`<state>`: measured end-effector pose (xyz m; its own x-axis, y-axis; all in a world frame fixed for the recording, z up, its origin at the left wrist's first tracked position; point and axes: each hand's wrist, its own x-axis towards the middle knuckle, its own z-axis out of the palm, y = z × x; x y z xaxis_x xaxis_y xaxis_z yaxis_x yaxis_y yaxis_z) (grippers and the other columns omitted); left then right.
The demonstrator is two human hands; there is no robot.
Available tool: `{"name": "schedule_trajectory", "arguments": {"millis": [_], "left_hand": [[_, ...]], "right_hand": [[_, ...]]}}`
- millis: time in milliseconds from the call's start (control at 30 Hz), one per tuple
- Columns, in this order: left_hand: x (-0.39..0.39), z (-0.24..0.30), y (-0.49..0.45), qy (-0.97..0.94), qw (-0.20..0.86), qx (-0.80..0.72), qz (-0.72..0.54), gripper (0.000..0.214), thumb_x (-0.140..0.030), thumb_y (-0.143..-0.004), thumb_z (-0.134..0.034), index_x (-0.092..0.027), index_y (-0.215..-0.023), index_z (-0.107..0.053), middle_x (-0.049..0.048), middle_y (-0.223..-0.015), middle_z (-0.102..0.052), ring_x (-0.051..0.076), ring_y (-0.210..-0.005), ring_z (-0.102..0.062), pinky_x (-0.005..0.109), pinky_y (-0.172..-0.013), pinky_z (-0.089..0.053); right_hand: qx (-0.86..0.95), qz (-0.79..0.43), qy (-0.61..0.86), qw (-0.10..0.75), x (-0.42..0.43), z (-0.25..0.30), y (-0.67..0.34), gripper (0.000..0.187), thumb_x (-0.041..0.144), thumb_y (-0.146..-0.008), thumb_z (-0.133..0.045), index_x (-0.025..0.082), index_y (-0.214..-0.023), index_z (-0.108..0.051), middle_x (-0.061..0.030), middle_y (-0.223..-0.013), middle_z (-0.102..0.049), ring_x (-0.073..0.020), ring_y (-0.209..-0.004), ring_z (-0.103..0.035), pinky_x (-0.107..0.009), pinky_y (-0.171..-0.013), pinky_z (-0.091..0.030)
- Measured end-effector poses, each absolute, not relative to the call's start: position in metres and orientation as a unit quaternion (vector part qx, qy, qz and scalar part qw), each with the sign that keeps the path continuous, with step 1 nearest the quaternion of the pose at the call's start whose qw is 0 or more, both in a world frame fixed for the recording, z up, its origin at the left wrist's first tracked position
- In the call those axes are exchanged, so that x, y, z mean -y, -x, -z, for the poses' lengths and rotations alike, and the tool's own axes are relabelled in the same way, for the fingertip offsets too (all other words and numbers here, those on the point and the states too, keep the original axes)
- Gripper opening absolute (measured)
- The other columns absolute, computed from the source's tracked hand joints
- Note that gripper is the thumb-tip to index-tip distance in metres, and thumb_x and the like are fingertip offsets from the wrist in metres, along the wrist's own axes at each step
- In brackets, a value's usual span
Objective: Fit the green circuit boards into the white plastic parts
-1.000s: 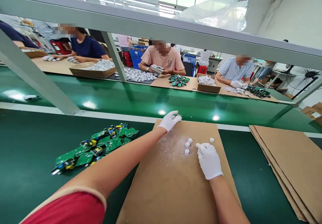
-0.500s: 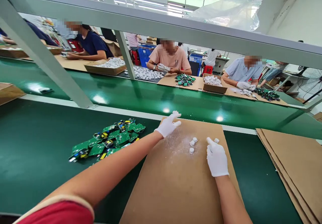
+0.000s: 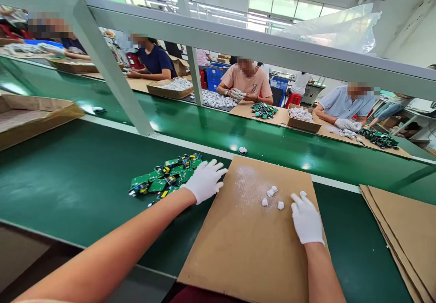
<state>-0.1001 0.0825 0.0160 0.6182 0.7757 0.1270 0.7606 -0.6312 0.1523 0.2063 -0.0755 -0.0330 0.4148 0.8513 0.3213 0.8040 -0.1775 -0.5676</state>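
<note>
My left hand (image 3: 204, 181), in a white glove, is open with its fingers spread. It hangs at the right edge of a pile of green circuit boards (image 3: 158, 185), with nothing seen in it. My right hand (image 3: 306, 220), gloved too, is open over the right side of a cardboard sheet (image 3: 235, 244), fingers pointing forward and a little apart. Close to its fingertips lies a small white piece (image 3: 303, 194). To its left several more small white pieces (image 3: 265, 201) are scattered. Beyond the sheet, a small white item (image 3: 243, 150) rests on the green conveyor belt (image 3: 218, 135).
Stacked cardboard sheets (image 3: 405, 230) lie at the right, a cardboard box (image 3: 37, 116) at the left. A slanted metal post (image 3: 117, 76) and a crossbar (image 3: 238, 44) stand in front. Across the belt, people sit with boxes of white parts (image 3: 303, 122) and board piles (image 3: 264, 111).
My left hand has drawn back from the belt to the board pile, leaving a white item behind. Another white piece now lies left of my right hand. The view has shifted left.
</note>
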Motion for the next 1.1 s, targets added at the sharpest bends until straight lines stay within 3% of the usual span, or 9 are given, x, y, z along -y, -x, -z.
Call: {"name": "schedule_trajectory", "arguments": {"millis": [100,300,400,567,700,867,967,1033,1100], "left_hand": [[-0.095,-0.008,0.112,-0.879,-0.045,-0.474,-0.015,0.042,-0.022,-0.073,-0.057,-0.020,-0.115,-0.058,0.0141,-0.132,-0.046,0.035,-0.126,-0.032,0.055,-0.102,-0.015],[-0.112,-0.006,0.114,-0.882,-0.016,-0.471,0.013,0.044,-0.027,-0.082,-0.045,-0.018,-0.125,-0.049,0.0143,-0.130,-0.047,0.030,-0.116,-0.043,0.045,-0.093,-0.031],[-0.125,-0.006,0.113,-0.875,0.002,-0.484,0.002,0.044,-0.027,-0.082,-0.044,-0.016,-0.124,-0.050,0.0152,-0.129,-0.048,0.031,-0.116,-0.043,0.047,-0.094,-0.030],[-0.151,-0.004,0.113,-0.854,0.069,-0.515,-0.016,0.046,-0.014,-0.072,-0.055,-0.018,-0.117,-0.057,0.0153,-0.121,-0.055,0.030,-0.109,-0.051,0.041,-0.090,-0.037],[-0.164,-0.014,0.114,-0.821,0.139,-0.547,-0.089,0.040,-0.012,-0.071,-0.059,-0.018,-0.110,-0.063,0.0147,-0.106,-0.065,0.028,-0.101,-0.058,0.038,-0.089,-0.039],[-0.147,-0.034,0.096,-0.773,0.228,-0.529,-0.268,0.046,-0.022,-0.083,-0.048,-0.021,-0.129,-0.047,0.0088,-0.118,-0.060,0.020,-0.105,-0.055,0.031,-0.090,-0.042],[-0.112,-0.039,0.065,-0.728,0.382,-0.459,-0.337,0.048,-0.031,-0.087,-0.044,-0.018,-0.133,-0.039,0.0117,-0.119,-0.058,0.016,-0.090,-0.061,0.027,-0.072,-0.048],[-0.083,-0.039,0.040,-0.559,0.649,-0.362,-0.368,0.055,-0.039,-0.080,-0.056,-0.019,-0.129,-0.042,0.0141,-0.122,-0.056,0.016,-0.080,-0.063,0.024,-0.060,-0.047],[-0.056,-0.036,0.017,-0.414,0.795,-0.302,-0.324,0.054,-0.044,-0.074,-0.062,-0.021,-0.122,-0.049,0.0134,-0.123,-0.054,0.014,-0.073,-0.062,0.018,-0.049,-0.040]], "right_hand": [[0.638,-0.028,0.736,0.226,0.077,0.039,-0.199,0.041,0.020,-0.078,-0.046,0.017,-0.115,-0.061,-0.0090,-0.131,-0.052,-0.0295,-0.127,-0.038,-0.043,-0.103,-0.030],[0.585,0.008,0.810,0.038,0.082,0.032,-0.191,0.058,0.028,-0.083,-0.039,0.005,-0.137,-0.035,-0.0167,-0.144,-0.031,-0.0309,-0.133,-0.025,-0.044,-0.104,-0.025],[0.622,-0.012,0.783,0.020,0.083,0.027,-0.188,0.060,0.034,-0.084,-0.039,0.009,-0.138,-0.034,-0.0129,-0.146,-0.029,-0.0283,-0.134,-0.023,-0.042,-0.107,-0.019],[0.602,0.031,0.797,0.038,0.083,0.028,-0.191,0.059,0.043,-0.083,-0.039,0.009,-0.130,-0.043,-0.0165,-0.139,-0.040,-0.0309,-0.132,-0.027,-0.045,-0.099,-0.030],[0.631,0.072,0.771,0.051,0.081,0.041,-0.196,0.057,0.042,-0.081,-0.042,0.007,-0.127,-0.046,-0.0175,-0.137,-0.041,-0.0328,-0.129,-0.031,-0.046,-0.101,-0.028],[0.639,0.068,0.760,0.092,0.077,0.050,-0.210,0.044,0.029,-0.086,-0.032,0.015,-0.123,-0.052,-0.0101,-0.126,-0.055,-0.0276,-0.116,-0.048,-0.040,-0.091,-0.039],[0.615,0.068,0.770,0.156,0.075,0.047,-0.218,0.041,0.025,-0.086,-0.033,0.018,-0.116,-0.060,-0.0122,-0.110,-0.063,-0.0288,-0.105,-0.054,-0.038,-0.082,-0.042],[0.588,0.034,0.772,0.241,0.076,0.042,-0.221,0.038,0.026,-0.085,-0.037,0.019,-0.110,-0.065,-0.0133,-0.099,-0.066,-0.0278,-0.093,-0.059,-0.037,-0.077,-0.042],[0.545,-0.002,0.776,0.319,0.079,0.037,-0.221,0.036,0.032,-0.084,-0.041,0.020,-0.109,-0.064,-0.0112,-0.091,-0.068,-0.0247,-0.082,-0.061,-0.034,-0.071,-0.043]]}}
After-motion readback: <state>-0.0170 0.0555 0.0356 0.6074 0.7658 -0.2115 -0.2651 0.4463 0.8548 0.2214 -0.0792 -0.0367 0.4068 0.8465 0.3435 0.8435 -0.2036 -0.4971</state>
